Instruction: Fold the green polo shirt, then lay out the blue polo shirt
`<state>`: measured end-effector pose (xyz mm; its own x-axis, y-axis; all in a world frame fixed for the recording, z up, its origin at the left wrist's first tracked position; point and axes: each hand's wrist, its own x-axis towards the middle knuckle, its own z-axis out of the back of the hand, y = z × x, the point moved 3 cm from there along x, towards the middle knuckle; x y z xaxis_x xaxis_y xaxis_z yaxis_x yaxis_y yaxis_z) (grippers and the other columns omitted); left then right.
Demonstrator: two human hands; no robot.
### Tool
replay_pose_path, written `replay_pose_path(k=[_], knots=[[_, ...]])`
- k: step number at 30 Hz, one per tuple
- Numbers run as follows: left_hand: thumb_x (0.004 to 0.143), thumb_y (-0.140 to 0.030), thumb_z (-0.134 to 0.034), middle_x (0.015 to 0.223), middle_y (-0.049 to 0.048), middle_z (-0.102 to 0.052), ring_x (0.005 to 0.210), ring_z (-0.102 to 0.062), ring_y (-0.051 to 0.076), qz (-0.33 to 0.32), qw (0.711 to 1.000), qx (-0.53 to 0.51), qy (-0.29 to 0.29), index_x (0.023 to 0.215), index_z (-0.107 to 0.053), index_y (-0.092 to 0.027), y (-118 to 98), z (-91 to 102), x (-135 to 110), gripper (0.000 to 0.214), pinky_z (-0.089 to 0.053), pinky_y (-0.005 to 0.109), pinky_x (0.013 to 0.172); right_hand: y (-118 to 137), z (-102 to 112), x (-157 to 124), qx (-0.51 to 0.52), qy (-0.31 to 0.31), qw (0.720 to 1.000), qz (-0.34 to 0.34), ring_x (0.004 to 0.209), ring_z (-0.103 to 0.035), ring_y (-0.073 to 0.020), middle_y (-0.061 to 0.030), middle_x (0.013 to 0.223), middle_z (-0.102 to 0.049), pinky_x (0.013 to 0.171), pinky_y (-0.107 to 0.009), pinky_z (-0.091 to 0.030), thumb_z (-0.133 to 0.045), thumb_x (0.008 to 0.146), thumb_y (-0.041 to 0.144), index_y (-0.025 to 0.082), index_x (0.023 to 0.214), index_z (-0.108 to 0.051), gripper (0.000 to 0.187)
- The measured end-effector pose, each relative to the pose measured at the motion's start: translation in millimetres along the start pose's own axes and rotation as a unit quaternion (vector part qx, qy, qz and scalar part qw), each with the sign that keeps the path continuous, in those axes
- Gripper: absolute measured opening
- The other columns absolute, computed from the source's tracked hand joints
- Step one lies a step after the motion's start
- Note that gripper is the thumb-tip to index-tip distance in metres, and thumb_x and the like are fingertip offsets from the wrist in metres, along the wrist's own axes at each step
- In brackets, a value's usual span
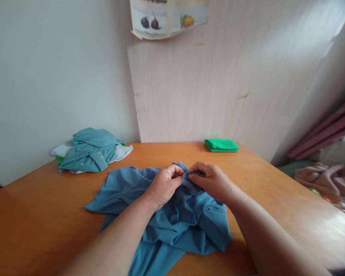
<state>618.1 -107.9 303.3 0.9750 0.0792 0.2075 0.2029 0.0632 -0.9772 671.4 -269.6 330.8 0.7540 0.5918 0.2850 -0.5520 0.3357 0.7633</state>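
A blue buttoned shirt [172, 226] lies crumpled on the wooden table in front of me, its sleeves spread to left and right. My left hand [166, 183] pinches the cloth near the collar. Close beside it, my right hand [211, 179] grips the same raised part between thumb and fingers. Dark buttons show on the placket just below my hands. My fingers hide the exact bit of cloth or button between them.
On the wooden table [258, 180], a loose heap of teal and grey clothes [92, 149] sits at the back left. A folded green cloth [221, 145] lies at the back right. Beyond the right edge is a brownish-pink blanket [324, 178]. A wall stands behind.
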Motion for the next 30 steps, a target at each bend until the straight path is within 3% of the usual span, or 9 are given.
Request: replay_pose_path(k=[7, 16, 23, 30], knots=[[0.082, -0.023, -0.067, 0.079, -0.001, -0.063, 0.076, -0.056, 0.013, -0.041, 0.998, 0.046, 0.005, 0.087, -0.064, -0.019, -5, 1.7, -1, 0.007, -0.043, 0.024, 0.072, -8, -2, 1, 0.101, -0.009, 0.991, -0.082, 0.06, -0.045, -0.0111, 0.0045, 0.068, -0.055, 0.052, -0.024, -0.033, -0.066, 0.079, 0.035, 0.021, 0.085, -0.061, 0.017], [0.082, -0.024, -0.068, 0.079, -0.0004, -0.063, 0.077, -0.056, 0.014, -0.044, 0.997, 0.046, 0.038, 0.085, -0.063, -0.019, -10, 0.2, -3, 0.008, -0.043, 0.024, 0.073, -16, -7, 1, 0.275, 0.056, 0.952, -0.12, 0.062, -0.047, -0.0109, 0.0028, 0.071, -0.057, 0.054, -0.023, -0.034, -0.076, 0.073, 0.044, 0.02, 0.088, -0.064, 0.031], [0.078, -0.02, -0.062, 0.078, -0.0005, -0.062, 0.076, -0.054, 0.014, -0.014, 0.999, 0.008, 0.037, 0.083, -0.065, -0.019, -9, -0.2, -5, 0.007, -0.042, 0.024, 0.071, -17, -8, 2, 0.286, 0.049, 0.95, -0.114, 0.063, -0.048, -0.0111, 0.0037, 0.07, -0.058, 0.056, -0.023, -0.035, -0.08, 0.068, 0.041, 0.021, 0.084, -0.065, 0.03], [0.08, -0.033, -0.068, 0.075, -0.0017, -0.057, 0.071, -0.048, 0.013, 0.012, 0.999, -0.035, 0.027, 0.082, -0.065, -0.017, -7, -0.4, -6, 0.016, -0.038, 0.025, 0.068, -17, -9, 3, 0.241, 0.046, 0.965, -0.094, 0.062, -0.045, -0.01, 0.0055, 0.068, -0.055, 0.056, -0.023, -0.032, -0.075, 0.072, 0.035, 0.021, 0.083, -0.065, 0.02]])
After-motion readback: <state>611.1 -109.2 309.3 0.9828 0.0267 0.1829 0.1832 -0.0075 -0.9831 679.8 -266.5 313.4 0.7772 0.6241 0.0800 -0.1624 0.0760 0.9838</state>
